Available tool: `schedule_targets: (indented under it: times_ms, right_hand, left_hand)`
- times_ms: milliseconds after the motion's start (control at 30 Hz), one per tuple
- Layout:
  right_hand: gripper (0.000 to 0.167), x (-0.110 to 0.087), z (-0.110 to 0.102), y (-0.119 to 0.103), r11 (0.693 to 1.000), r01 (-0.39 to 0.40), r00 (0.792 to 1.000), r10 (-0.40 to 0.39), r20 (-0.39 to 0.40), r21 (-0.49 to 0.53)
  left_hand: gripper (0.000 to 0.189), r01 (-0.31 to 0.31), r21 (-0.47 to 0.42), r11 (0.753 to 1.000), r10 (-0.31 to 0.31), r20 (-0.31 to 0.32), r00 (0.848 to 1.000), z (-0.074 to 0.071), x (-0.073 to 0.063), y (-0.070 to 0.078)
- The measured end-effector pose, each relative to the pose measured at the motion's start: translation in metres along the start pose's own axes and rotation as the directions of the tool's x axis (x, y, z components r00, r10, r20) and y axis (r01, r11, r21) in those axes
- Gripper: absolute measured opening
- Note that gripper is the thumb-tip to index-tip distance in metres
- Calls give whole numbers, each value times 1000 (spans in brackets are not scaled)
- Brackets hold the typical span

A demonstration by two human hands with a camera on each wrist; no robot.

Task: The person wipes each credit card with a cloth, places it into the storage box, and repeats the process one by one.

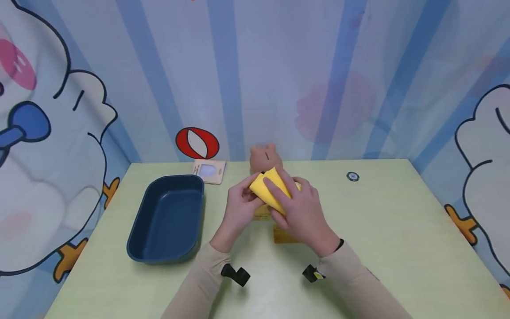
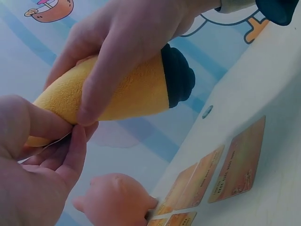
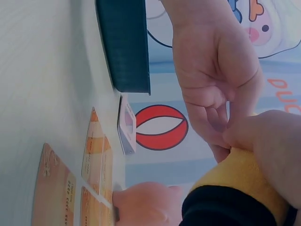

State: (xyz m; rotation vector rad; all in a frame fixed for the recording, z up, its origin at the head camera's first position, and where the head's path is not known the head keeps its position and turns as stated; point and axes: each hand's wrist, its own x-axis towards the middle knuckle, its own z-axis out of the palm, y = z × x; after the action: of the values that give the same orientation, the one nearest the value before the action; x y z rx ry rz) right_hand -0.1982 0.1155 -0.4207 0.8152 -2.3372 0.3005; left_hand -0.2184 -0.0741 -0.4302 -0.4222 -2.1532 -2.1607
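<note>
Both hands hold a soft yellow fuzzy thing (image 1: 263,188) with a dark, ruffled end (image 2: 178,75), raised above the middle of the table; its exact kind is unclear. My right hand (image 1: 300,210) grips its body, fingers on one side and thumb on the other. At the yellow tip, my left hand (image 1: 239,206) pinches the edge between thumb and fingers. Under the hands lie several gold-orange cards (image 2: 237,162), partly covered in the head view. Just behind the hands stands a pink piggy bank (image 1: 264,158).
A dark blue basin (image 1: 137,221) stands left of the hands on the pale green table (image 1: 390,239). Behind it lies a pale pink card-like packet with a window (image 1: 217,170). A small dark round chip (image 1: 352,176) lies at the back right. A patterned curtain (image 1: 275,66) rises behind the table.
</note>
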Motion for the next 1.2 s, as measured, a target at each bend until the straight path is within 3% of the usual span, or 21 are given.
schedule_targets:
  times_ms: [367, 700, 867, 1200]
  right_hand:
    - [70, -2, 1, -4, 988, -85, 995, 77, 69, 129]
    - [74, -3, 4, -5, 991, -95, 995, 93, 29, 95]
    - [74, -2, 0, -1, 990, -114, 993, 111, 40, 84]
    - [72, -1, -5, 6, 990, -125, 991, 122, 49, 62]
  left_hand:
    - [58, 5, 20, 1000, -5, 2, 1000, 0, -1, 6]
    - [56, 27, -20, 999, -27, 15, 1000, -2, -3, 10]
    - [54, 40, -70, 997, -40, 2, 999, -4, -1, 12]
    - [54, 46, -88, 995, -47, -20, 999, -6, 0, 17]
